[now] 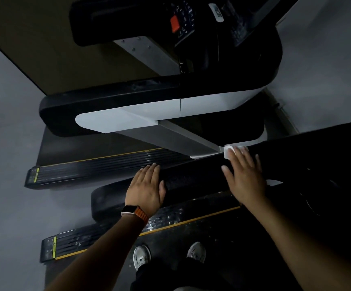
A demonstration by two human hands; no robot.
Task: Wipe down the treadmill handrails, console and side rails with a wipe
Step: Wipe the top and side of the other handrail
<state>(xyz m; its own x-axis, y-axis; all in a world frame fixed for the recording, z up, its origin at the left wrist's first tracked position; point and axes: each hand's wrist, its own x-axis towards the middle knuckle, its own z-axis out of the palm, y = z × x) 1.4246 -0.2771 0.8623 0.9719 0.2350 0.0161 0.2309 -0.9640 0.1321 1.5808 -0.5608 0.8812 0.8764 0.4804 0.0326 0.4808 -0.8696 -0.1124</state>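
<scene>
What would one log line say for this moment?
right hand presses wipe on handrail | left hand rests flat on handrail

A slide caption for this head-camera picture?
Right hand presses a white wipe onto the black handrail; left hand rests flat on it.

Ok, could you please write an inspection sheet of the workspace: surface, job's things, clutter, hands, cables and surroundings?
Surface: black handrail, both hands on it.
Job's things: white wipe at the handrail's far edge; side rail below, speckled.
Clutter: nothing seen.
Hands: left hand flat on the handrail, watch on the wrist; right hand flat, fingertips pressing the wipe.
Cables: nothing seen.
Surroundings: second treadmill beyond, grey floor, dim light.
</scene>
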